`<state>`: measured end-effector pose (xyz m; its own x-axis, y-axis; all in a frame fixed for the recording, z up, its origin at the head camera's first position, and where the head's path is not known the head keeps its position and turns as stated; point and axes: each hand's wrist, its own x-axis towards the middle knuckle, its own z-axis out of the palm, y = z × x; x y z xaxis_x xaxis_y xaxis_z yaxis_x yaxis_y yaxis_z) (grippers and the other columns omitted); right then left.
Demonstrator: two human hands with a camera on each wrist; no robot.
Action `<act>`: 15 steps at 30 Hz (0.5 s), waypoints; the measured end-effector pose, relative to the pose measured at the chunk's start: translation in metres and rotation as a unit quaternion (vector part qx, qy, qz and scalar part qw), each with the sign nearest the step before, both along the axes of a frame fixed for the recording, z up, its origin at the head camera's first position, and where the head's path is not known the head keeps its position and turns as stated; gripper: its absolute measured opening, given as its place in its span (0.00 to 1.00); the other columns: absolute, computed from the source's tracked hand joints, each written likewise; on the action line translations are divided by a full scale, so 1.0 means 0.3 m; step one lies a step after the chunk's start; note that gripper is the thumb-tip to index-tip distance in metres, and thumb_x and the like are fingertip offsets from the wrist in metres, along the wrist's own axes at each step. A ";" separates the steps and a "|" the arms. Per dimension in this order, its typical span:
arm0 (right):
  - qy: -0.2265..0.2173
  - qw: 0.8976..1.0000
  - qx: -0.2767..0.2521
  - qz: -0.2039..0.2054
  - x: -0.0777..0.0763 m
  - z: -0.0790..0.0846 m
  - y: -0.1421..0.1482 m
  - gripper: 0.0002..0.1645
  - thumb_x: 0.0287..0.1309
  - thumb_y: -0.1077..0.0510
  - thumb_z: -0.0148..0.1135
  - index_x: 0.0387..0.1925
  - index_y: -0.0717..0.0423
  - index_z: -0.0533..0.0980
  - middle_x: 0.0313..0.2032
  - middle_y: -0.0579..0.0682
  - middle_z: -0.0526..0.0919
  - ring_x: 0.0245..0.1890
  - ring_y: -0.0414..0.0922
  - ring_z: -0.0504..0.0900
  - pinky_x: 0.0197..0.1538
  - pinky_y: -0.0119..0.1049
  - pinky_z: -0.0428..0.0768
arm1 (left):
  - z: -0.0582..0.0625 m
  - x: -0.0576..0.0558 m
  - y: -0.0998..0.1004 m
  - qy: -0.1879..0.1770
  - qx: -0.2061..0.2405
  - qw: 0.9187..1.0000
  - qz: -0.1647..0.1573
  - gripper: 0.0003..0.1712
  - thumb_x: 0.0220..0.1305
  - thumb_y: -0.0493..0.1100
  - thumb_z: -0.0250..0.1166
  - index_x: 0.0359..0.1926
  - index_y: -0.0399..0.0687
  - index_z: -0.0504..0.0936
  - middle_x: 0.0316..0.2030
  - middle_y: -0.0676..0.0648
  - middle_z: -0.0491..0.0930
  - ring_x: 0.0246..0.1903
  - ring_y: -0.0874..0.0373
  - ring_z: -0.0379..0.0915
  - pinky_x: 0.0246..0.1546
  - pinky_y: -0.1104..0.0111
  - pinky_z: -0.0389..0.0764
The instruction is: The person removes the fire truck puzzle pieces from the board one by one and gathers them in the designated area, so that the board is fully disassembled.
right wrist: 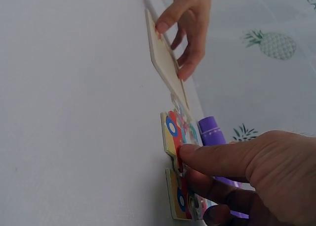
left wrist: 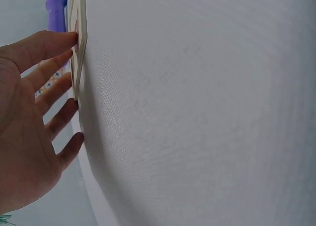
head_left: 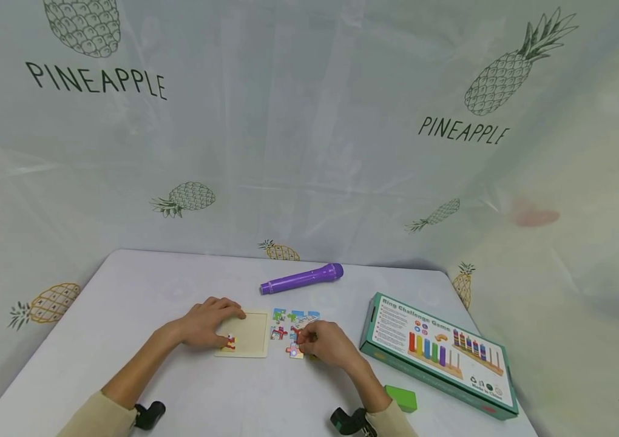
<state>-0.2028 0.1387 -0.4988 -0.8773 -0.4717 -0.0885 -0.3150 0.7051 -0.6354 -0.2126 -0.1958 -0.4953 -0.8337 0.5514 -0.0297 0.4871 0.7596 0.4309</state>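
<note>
A shallow wooden puzzle tray (head_left: 252,337) lies on the table, with one red and yellow jigsaw piece (head_left: 230,343) in its lower left corner. My left hand (head_left: 207,323) spans the tray's left side, the thumb touching that piece and the other fingers spread toward the far edge. To the tray's right lie several loose jigsaw pieces (head_left: 279,315) with colourful pictures. Over them, my right hand (head_left: 328,343) pinches a jigsaw piece between thumb and forefinger; the fingers hide much of it. The right wrist view shows the thumb on red jigsaw pieces (right wrist: 171,128) with blue rings.
A purple microphone (head_left: 301,279) lies behind the puzzle. On the right is a green and white Ring Challenge Game box (head_left: 440,355), set at an angle. A green block (head_left: 401,398) sits near my right forearm. A pineapple-printed curtain (head_left: 309,133) hangs behind the table.
</note>
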 end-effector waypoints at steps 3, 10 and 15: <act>0.002 1.000 0.002 -0.004 -0.001 -0.003 -0.002 0.04 0.58 0.58 0.71 0.30 0.48 0.82 0.25 0.38 0.77 0.26 0.35 0.71 0.28 0.30 0.70 | 0.001 0.002 0.000 0.000 0.000 1.000 0.000 0.31 0.54 0.46 0.74 0.61 0.56 0.78 0.63 0.48 0.72 0.63 0.41 0.64 0.54 0.38 0.67; 0.000 1.000 0.008 -0.011 0.002 -0.003 -0.008 0.04 0.58 0.58 0.71 0.29 0.47 0.82 0.25 0.38 0.76 0.26 0.36 0.71 0.28 0.30 0.70 | 0.004 0.005 0.000 0.000 0.001 1.000 -0.001 0.31 0.55 0.45 0.74 0.61 0.56 0.78 0.63 0.48 0.72 0.64 0.40 0.63 0.54 0.38 0.67; -0.005 1.000 0.010 -0.018 0.001 -0.003 -0.010 0.04 0.59 0.58 0.70 0.30 0.47 0.82 0.25 0.39 0.76 0.27 0.37 0.72 0.29 0.30 0.70 | 0.004 0.006 -0.002 0.002 -0.001 1.000 -0.002 0.31 0.55 0.46 0.74 0.61 0.56 0.78 0.63 0.48 0.72 0.64 0.41 0.63 0.54 0.38 0.67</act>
<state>-0.2026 0.1357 -0.4996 -0.8930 -0.4375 -0.1058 -0.2827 0.7280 -0.6246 -0.2108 -0.1963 -0.4941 -0.8318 0.5544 -0.0284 0.4911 0.7588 0.4277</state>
